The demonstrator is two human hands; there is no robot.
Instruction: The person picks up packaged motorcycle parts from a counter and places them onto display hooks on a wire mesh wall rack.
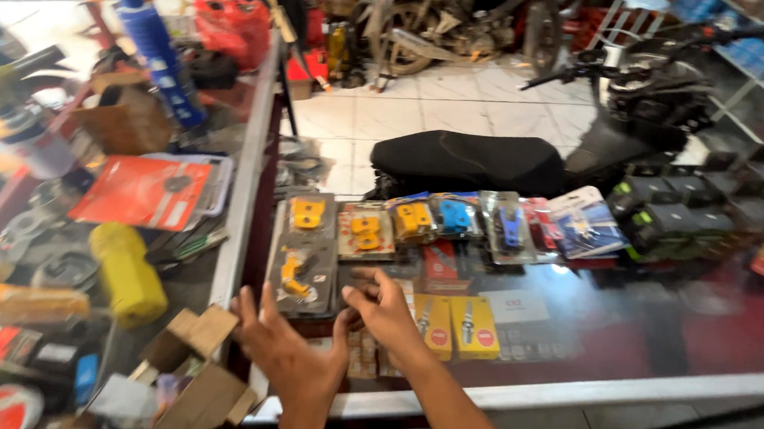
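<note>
Both hands are over the near edge of the glass table [624, 348], and both are empty. The left hand [287, 351] is open, with the palm turned away and the fingers spread, just beside a small cardboard box [194, 331] that sits at the near left corner of the glass. The right hand [384, 311] is also open; its fingers are loosely curled and reach toward a clear pack [304, 272] with yellow parts inside. The fingertips are very near this pack, but I cannot tell if they touch it. The two hands are close together, not joined.

The clear pack lies on the left part of the glass, near the left edge. Behind it, a row of similar packs [453, 221] with yellow and blue parts goes along the far edge. Under the glass, near the right hand, two yellow boxes [455, 323] lie side by side.

To the left, another table is crowded: a yellow can [127, 273] lies on its side, a red card pack [146, 191] is behind it, and a blue bottle [156, 51] stands further back. Behind the far edge a black scooter [584, 148] stands on the tiled floor.
</note>
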